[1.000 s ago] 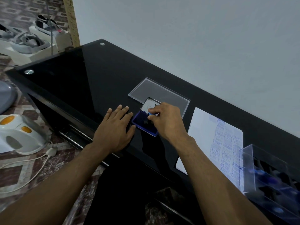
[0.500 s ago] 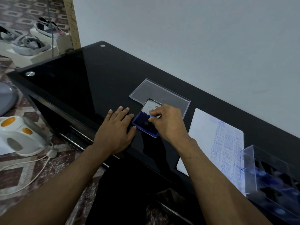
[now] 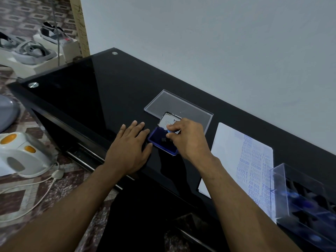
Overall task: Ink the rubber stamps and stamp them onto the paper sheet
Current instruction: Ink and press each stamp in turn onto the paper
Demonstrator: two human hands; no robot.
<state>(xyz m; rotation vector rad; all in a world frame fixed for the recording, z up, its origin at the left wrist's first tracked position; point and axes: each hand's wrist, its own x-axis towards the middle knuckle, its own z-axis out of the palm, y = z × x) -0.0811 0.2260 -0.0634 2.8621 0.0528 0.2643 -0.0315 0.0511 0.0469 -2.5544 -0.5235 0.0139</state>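
Observation:
An open blue ink pad [image 3: 160, 140] lies on the black glass table [image 3: 101, 91], its labelled lid [image 3: 168, 119] tipped back. My right hand [image 3: 189, 139] pinches a small stamp with a light blue handle [image 3: 169, 132] over the pad's right part; most of the stamp is hidden by my fingers. My left hand [image 3: 129, 150] lies flat on the table with its fingers against the pad's left edge. To the right lies the white paper sheet [image 3: 236, 157], covered with several blue stamp prints.
A clear plastic lid [image 3: 174, 104] lies flat behind the ink pad. A clear box [image 3: 305, 200] holding several dark stamps stands at the right edge, over the paper's corner. A grey wall runs behind the table. A white appliance [image 3: 23, 153] and cable lie on the floor at left.
My right hand has stayed over the ink pad with the stamp, shifting only slightly. My left hand has kept its place beside the pad.

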